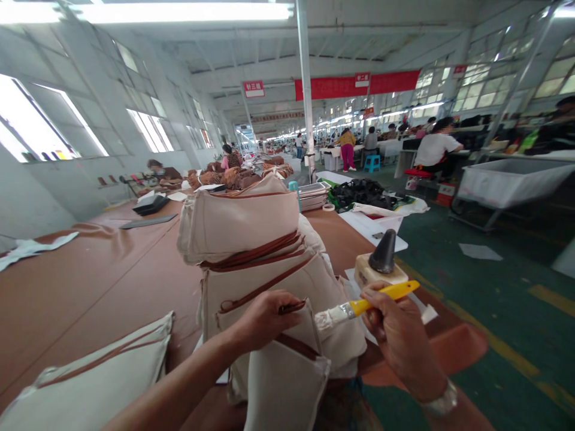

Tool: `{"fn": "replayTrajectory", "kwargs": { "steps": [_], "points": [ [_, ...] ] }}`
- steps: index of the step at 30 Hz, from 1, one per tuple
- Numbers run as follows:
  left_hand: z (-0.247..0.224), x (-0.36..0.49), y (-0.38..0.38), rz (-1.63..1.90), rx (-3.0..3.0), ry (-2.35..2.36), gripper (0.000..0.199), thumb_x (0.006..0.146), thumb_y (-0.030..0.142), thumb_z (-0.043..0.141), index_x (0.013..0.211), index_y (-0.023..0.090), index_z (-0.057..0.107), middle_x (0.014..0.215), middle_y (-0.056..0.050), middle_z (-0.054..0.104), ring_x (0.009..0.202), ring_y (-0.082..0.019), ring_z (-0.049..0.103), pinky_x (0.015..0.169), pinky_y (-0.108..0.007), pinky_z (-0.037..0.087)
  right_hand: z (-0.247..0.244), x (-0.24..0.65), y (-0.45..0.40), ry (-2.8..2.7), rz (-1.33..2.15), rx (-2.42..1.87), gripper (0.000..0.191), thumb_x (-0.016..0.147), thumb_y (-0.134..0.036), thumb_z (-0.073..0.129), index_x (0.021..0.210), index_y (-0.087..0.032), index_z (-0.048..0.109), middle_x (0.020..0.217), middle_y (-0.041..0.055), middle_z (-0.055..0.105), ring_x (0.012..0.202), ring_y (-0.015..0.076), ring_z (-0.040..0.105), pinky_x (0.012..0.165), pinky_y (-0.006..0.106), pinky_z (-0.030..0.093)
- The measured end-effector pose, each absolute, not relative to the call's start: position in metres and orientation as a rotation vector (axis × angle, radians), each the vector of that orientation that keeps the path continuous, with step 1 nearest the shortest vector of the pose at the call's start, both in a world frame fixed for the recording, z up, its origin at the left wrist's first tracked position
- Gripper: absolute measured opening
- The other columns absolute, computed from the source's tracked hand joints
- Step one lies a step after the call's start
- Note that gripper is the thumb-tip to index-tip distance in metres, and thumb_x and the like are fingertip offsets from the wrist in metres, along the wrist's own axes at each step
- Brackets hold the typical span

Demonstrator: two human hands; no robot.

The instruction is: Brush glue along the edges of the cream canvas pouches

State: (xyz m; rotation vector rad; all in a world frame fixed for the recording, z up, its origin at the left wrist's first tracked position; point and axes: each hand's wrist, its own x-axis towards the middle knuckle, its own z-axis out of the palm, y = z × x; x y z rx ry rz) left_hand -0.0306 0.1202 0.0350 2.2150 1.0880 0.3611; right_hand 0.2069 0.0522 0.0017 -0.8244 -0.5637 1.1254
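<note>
Pinching the brown-trimmed edge of a canvas panel (pixel 287 374) at 6 o'clock with the left hand (pixel 265 320), gripping a yellow-handled paste brush (pixel 363 305) in the closed right hand (pixel 395 335) at 5 o'clock, bristles just beside that panel.

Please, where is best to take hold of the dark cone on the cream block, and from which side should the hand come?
Probably grip the dark cone around its middle, from above: it stands upright, tapering upward, on the cream block.
</note>
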Motion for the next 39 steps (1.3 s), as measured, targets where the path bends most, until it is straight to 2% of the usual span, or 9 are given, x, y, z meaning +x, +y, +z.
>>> {"fn": "replayTrajectory", "kwargs": {
  "steps": [4,8,14,18,23,28,31,36,39],
  "points": [
    [0.042,-0.023,0.106,0.34,2.08,0.949,0.021,0.085,0.032,0.064,0.08,0.012,0.068,0.078,0.001,0.052,0.072,-0.012,0.048,0.065,-0.021,0.034,0.002,0.203,0.062,-0.728,1.08,-0.891,0.031,0.081,-0.04,0.08,0.083,-0.016,0.06,0.05,-0.006,0.041,0.04,0.0071,0.03,0.036,0.015,0.021],
    [0.046,-0.018,0.098,0.31,2.008,0.908,0.022,0.084,0.033,0.066,0.078,0.011,0.067,0.078,0.002,0.048,0.073,-0.012,0.046,0.064,-0.021,0.034,0.01,0.213,0.062,-0.714,0.943,-0.911,0.029,0.08,-0.037,0.081,0.086,-0.017,0.061,0.055,-0.0048,0.045,0.044,0.0079,0.036,0.039,0.015,0.027],
    [0.044,-0.014,0.093,0.316,1.966,0.909,0.02,0.086,0.029,0.064,0.077,0.012,0.064,0.071,0.004,0.044,0.067,-0.009,0.041,0.061,-0.02,0.031,0.014,0.216,0.041,-0.865,0.97,-0.953,0.027,0.086,-0.039,0.075,0.081,-0.017,0.061,0.054,-0.0046,0.043,0.045,0.0083,0.034,0.04,0.017,0.026],
    [0.047,-0.012,0.081,0.343,2.309,0.921,0.02,0.09,0.024,0.064,0.074,0.014,0.061,0.07,0.005,0.049,0.066,-0.008,0.045,0.062,-0.019,0.031,0.015,0.228,0.041,-0.801,0.832,-0.962,0.026,0.085,-0.04,0.076,0.086,-0.017,0.064,0.056,-0.0039,0.045,0.045,0.0097,0.036,0.039,0.018,0.027],
    [0.056,-0.009,0.058,0.384,2.805,0.788,0.019,0.096,0.033,0.061,0.085,0.017,0.063,0.078,0.001,0.06,0.071,-0.012,0.054,0.063,-0.023,0.035,0.033,0.244,0.036,-0.747,0.875,-0.822,0.021,0.083,-0.031,0.079,0.085,-0.018,0.063,0.055,-0.0052,0.043,0.043,0.0082,0.033,0.038,0.016,0.026],
    [0.063,-0.006,0.045,0.471,3.113,0.787,0.035,0.098,0.045,0.053,0.077,0.018,0.057,0.072,0.0,0.059,0.065,-0.015,0.051,0.059,-0.028,0.033,0.042,0.236,0.003,-0.918,1.029,-0.889,0.019,0.087,-0.033,0.075,0.082,-0.018,0.064,0.053,-0.0042,0.043,0.045,0.0087,0.036,0.04,0.015,0.027],
    [0.063,-0.01,0.042,0.543,3.181,0.803,0.039,0.101,0.045,0.046,0.074,0.018,0.054,0.071,-0.001,0.058,0.064,-0.015,0.049,0.058,-0.029,0.033,0.05,0.242,-0.02,-1.019,1.021,-0.957,0.021,0.084,-0.033,0.079,0.077,-0.018,0.066,0.057,-0.0021,0.046,0.047,0.0094,0.039,0.041,0.016,0.032],
    [0.065,-0.013,0.036,0.633,3.248,0.704,0.037,0.1,0.043,0.05,0.074,0.018,0.053,0.07,0.0,0.056,0.062,-0.015,0.047,0.056,-0.03,0.029,0.063,0.245,-0.031,-0.832,0.805,-0.954,0.021,0.084,-0.034,0.08,0.077,-0.019,0.067,0.06,-0.0011,0.047,0.048,0.0098,0.038,0.042,0.017,0.032],
    [0.064,-0.017,0.027,0.668,3.262,0.729,0.034,0.1,0.039,0.051,0.074,0.019,0.054,0.07,0.0,0.056,0.063,-0.015,0.045,0.056,-0.03,0.03,0.054,0.231,-0.033,-0.924,0.926,-0.954,0.022,0.085,-0.037,0.078,0.079,-0.019,0.067,0.057,-0.0025,0.044,0.046,0.0104,0.037,0.04,0.019,0.03]
  ]
}}
